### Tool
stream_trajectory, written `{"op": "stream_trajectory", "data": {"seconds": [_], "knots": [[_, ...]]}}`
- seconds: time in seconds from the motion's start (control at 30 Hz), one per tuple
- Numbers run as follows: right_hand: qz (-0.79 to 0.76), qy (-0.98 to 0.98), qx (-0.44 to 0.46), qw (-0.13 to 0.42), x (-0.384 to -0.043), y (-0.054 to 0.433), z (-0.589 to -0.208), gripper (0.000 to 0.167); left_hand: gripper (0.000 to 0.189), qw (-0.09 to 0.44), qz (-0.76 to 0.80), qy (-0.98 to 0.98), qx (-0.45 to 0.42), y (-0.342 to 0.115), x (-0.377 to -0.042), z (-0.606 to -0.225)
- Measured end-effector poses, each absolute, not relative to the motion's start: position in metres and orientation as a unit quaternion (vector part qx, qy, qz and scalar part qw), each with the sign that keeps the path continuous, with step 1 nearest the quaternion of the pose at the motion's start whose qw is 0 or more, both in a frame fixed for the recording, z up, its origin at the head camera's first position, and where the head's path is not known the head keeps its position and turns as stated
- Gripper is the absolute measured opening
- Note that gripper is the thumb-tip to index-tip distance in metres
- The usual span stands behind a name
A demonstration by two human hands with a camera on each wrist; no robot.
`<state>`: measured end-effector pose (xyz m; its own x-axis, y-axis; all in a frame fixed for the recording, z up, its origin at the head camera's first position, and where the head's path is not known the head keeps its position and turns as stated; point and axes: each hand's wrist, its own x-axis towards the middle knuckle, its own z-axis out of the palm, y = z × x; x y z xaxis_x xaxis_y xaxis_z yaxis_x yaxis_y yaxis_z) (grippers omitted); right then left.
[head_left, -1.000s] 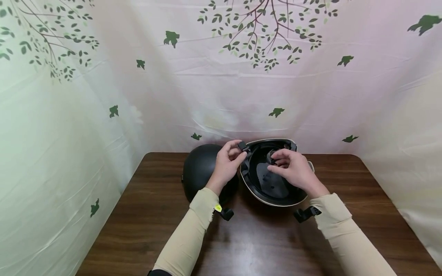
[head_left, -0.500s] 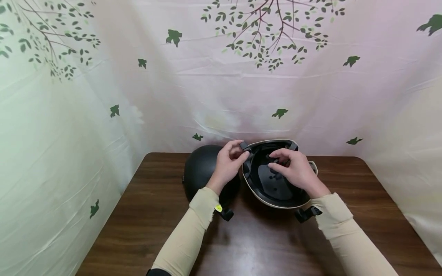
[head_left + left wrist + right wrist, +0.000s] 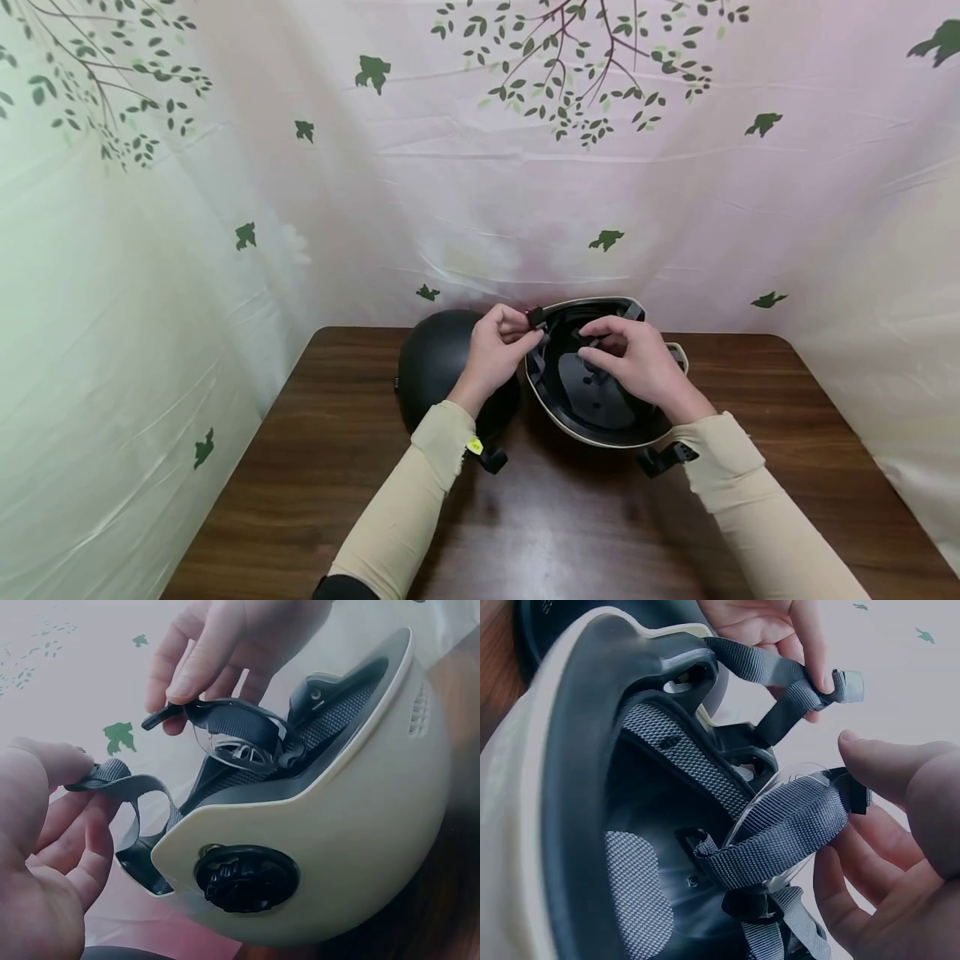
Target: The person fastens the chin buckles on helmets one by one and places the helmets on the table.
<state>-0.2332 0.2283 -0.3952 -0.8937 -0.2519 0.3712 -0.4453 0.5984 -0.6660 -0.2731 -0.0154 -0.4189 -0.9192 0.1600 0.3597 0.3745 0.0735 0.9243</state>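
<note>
A cream helmet [image 3: 360, 825] lies upturned, its black lined inside [image 3: 592, 408] facing up in the head view. My left hand [image 3: 497, 354] pinches the buckle end of one grey chin strap [image 3: 761, 666] between thumb and fingers, above the helmet's left rim. Over the helmet's inside, my right hand [image 3: 633, 358] pinches the black end piece [image 3: 857, 793] of the other chin strap [image 3: 787, 847]. Both strap ends are apart from each other. A clear plastic piece [image 3: 202, 742] sits by the right strap. A black dial [image 3: 247, 877] shows on the cream shell.
A black helmet [image 3: 431, 367] lies dome up, left of the cream one and partly behind my left hand. Both stand near the back edge of the brown wooden table [image 3: 330, 467]. A pale curtain [image 3: 487, 200] with leaf and bird prints hangs behind and at the sides.
The buckle end in my left fingers has turned and now looks darker. My right fingers have shifted slightly over the helmet's inside. Both helmets stay in place.
</note>
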Motion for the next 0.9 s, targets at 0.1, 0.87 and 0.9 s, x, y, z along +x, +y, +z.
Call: {"op": "stream_trajectory", "data": {"seconds": [0.1,0.87,0.9], "knots": [[0.406,-0.885,0.195,0.119,-0.2332,0.2278,-0.3941,0.024,0.019,0.083,-0.648,-0.734,-0.186,-0.0154,-0.2730,-0.4197],[0.404,-0.878,0.206,0.155,-0.2322,0.2252,-0.3904,0.023,0.027,0.086,-0.626,-0.739,-0.234,-0.0215,-0.2713,-0.4214],[0.404,-0.878,0.205,0.152,-0.2323,0.2260,-0.3912,0.023,0.029,0.086,-0.619,-0.744,-0.235,-0.0220,-0.2710,-0.4213]]}}
